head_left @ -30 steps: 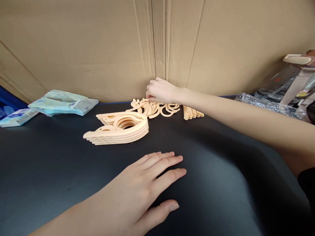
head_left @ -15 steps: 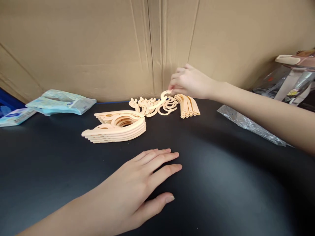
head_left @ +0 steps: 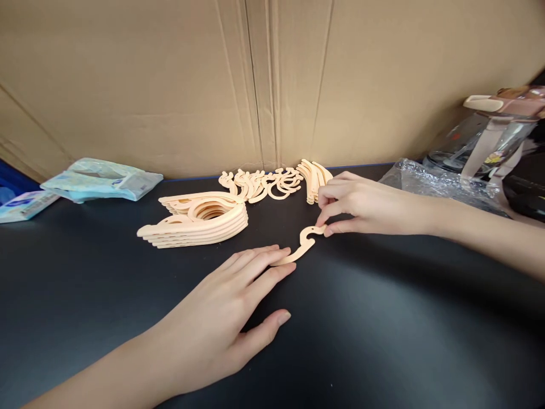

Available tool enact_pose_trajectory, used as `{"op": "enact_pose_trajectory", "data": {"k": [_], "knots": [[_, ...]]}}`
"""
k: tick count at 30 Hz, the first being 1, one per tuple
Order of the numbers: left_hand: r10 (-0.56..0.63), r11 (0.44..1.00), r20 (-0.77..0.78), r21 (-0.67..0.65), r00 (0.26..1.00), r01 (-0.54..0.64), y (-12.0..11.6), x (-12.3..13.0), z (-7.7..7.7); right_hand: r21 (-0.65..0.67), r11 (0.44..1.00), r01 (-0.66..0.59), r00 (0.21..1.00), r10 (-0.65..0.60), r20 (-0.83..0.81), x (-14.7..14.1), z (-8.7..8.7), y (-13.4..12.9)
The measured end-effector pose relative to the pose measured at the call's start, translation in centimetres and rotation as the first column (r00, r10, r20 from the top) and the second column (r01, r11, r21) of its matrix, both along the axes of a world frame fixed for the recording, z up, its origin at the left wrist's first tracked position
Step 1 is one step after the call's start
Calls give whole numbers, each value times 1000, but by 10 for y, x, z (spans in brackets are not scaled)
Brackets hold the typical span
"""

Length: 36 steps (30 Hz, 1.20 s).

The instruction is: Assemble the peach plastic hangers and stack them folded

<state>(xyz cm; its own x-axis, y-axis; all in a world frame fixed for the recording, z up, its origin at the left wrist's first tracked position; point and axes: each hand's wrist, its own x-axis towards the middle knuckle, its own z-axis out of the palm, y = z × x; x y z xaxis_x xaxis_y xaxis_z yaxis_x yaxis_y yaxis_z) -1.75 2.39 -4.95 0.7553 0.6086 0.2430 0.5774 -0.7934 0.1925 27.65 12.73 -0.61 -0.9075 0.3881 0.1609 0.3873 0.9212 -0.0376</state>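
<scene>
A cream hanger hook (head_left: 305, 245) with an S-like curve is pinched at its curled end by my right hand (head_left: 361, 203). Its other end reaches the fingertips of my left hand (head_left: 232, 309), which is spread low over the black table with its thumb apart; whether those fingers touch the hook is hard to tell. Behind my left hand lies a stack of cream folded hanger parts (head_left: 200, 221). Farther back is a loose pile of similar hooks (head_left: 259, 184). A bundle of curved cream arm pieces (head_left: 313, 180) rests just beyond my right hand.
Blue-and-white soft packs (head_left: 102, 179) lie at the back left of the black table (head_left: 361, 329). Crumpled clear plastic (head_left: 430, 179) and a clear bottle with a brown lid and strap (head_left: 489, 136) are at the right. Cardboard (head_left: 170, 79) stands along the back.
My right hand has drawn a hook away from the pile, towards me and my left hand. My left hand stays spread in nearly the same spot. The view has shifted slightly.
</scene>
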Motion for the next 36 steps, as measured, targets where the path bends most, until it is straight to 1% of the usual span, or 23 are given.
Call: {"op": "enact_pose_trajectory", "data": {"k": [2,5,6,9,12,15,19,21,24,29,33,36], "knots": [[2,1000,13,-19,1000,-2,0,0,0,-15,1000,4,1000,-4,1,-4,4,-1],[0,1000,35,-28,999,1,1,2,1,11,999,31,999,-31,-39,-16,16,10],[1,1000,35,-29,999,0,1,2,1,26,998,60,997,-59,-56,-22,20,17],[-4,999,21,-35,1000,5,1,3,0,42,978,202,976,-198,-91,-49,27,38],[-22,999,27,-46,999,23,1,1,-1,85,948,306,950,-299,-89,-80,25,61],[-33,998,44,-60,998,36,0,0,-3,89,918,386,922,-382,-58,-109,16,81],[-45,997,50,-62,998,48,-1,-1,-2,53,900,433,902,-432,-19,-135,6,99],[-48,997,37,-64,998,51,-1,-1,0,13,891,455,891,-455,-1,-143,5,102],[-52,996,13,-72,999,53,0,1,3,-71,869,490,871,-491,6,-151,8,101],[-57,996,14,-73,998,58,1,2,4,-253,805,536,826,-563,-40,-152,10,106],[-52,996,34,-69,998,54,0,0,2,-420,755,504,796,-595,-115,-148,10,113],[-56,997,28,-59,998,57,0,0,2,-534,714,453,764,-619,-179,-139,14,108]]}}
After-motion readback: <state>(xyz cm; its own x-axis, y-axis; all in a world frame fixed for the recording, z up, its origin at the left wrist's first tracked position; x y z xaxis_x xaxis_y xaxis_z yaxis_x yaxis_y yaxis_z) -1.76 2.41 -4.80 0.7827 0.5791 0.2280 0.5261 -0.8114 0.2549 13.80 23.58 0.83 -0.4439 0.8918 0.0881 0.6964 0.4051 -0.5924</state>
